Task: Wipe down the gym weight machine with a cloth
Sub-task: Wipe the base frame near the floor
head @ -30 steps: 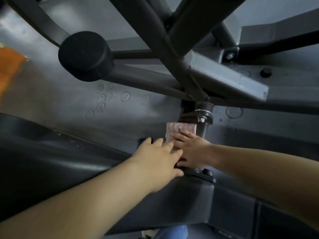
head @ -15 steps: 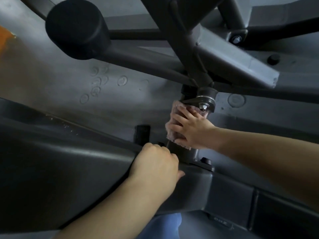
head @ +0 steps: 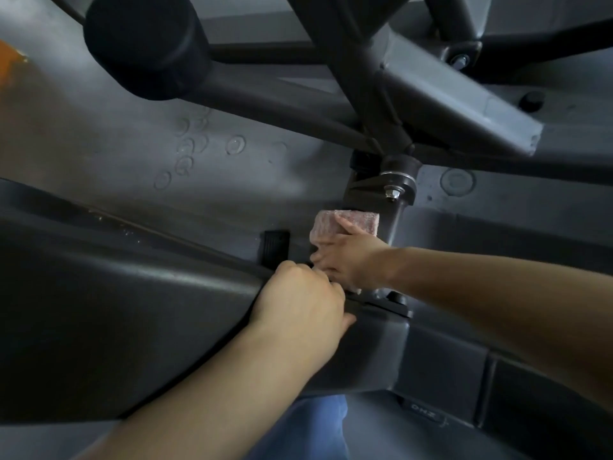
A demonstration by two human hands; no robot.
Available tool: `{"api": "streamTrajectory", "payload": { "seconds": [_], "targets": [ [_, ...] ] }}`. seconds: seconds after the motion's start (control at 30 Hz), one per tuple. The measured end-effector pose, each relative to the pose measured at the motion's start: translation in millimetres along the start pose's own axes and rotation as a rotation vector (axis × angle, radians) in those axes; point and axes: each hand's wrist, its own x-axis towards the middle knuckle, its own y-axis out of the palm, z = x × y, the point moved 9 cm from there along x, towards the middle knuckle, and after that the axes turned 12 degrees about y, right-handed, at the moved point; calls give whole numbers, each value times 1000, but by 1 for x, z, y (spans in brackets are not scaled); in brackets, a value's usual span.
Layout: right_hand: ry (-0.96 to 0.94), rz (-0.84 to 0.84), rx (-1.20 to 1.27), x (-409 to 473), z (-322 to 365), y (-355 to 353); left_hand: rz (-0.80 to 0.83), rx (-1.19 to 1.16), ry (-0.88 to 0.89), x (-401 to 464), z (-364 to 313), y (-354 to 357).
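A pink cloth [head: 358, 221] is wrapped against the black upright post [head: 396, 214] of the weight machine, just below a bolted collar. My right hand [head: 348, 257] holds the cloth against the post, its fingers spread over the fabric. My left hand [head: 298, 300] sits just below and to the left, fingers curled over the top edge of the dark frame beam [head: 132, 310]. The lower part of the cloth is hidden behind my hands.
A round black foam roller pad [head: 146, 44] juts out at upper left on a bar. Grey square tubing [head: 457, 97] and crossing black struts fill the top. The floor is dark grey rubber [head: 166, 144]. Blue trousers [head: 308, 429] show at the bottom.
My right hand has slid the cloth down the post from just under the collar. My left hand keeps its grip on the beam edge. The camera shifted slightly.
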Motion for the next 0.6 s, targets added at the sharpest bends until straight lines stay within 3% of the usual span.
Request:
{"api": "streamTrajectory", "payload": {
  "seconds": [0.2,0.27,0.37,0.43,0.5,0.6],
  "targets": [
    [-41,22,-58,-39,-27,15,-84,-15,161,7,-26,6],
    [54,-78,-176,-32,-46,10,-100,-12,181,9,-31,9],
    [287,-199,-11,-16,-66,-3,-121,16,186,10,-32,10],
    [345,-228,37,-9,-59,-2,-123,19,187,10,-32,10],
    [283,-239,-1,-12,-44,-1,-119,9,192,10,-33,10],
    [27,-154,-168,-33,-18,19,-134,6,205,8,-34,7]
  ]
}}
